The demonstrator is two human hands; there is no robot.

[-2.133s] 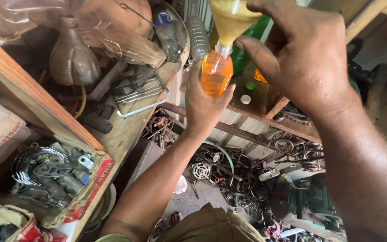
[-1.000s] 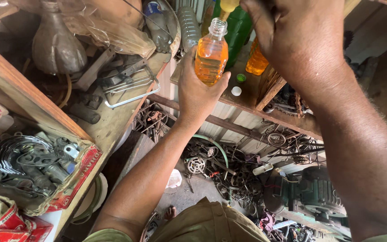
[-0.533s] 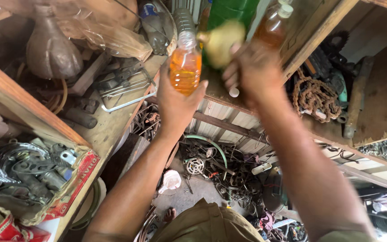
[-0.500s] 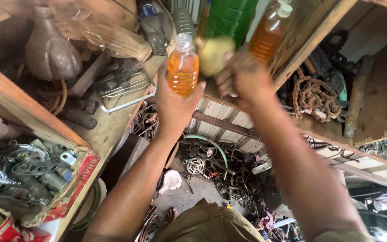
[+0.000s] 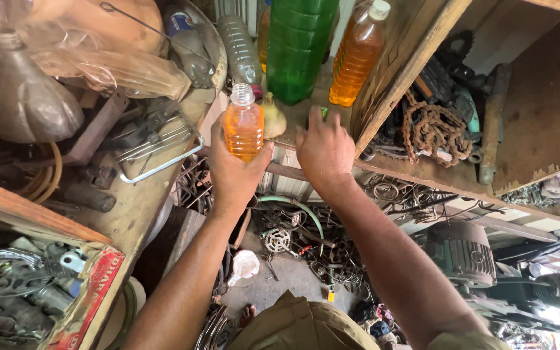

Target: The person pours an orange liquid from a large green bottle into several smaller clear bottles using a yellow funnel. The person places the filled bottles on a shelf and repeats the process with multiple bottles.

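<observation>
My left hand [image 5: 233, 170] holds a small clear plastic bottle [image 5: 244, 125] filled with orange liquid, upright and uncapped, in front of a wooden shelf [image 5: 384, 97]. My right hand [image 5: 323, 148] reaches onto the shelf edge, fingers down on the wood beside a small green cap [image 5: 323, 112]. A yellowish funnel [image 5: 272, 118] lies on the shelf between the two hands. Behind stand a large green bottle [image 5: 299, 48] and a white-capped bottle of orange liquid [image 5: 356, 58].
A rusty chain [image 5: 432, 129] and metal parts lie on the right shelf. To the left a cluttered bench holds a grey flask [image 5: 27, 97], plastic bottles, tools and a box of metal parts [image 5: 27, 291]. Scrap metal and a motor [image 5: 465, 256] cover the floor below.
My right hand has put the funnel down on the shelf and now rests beside the green cap. The left hand has lowered the filled bottle slightly.
</observation>
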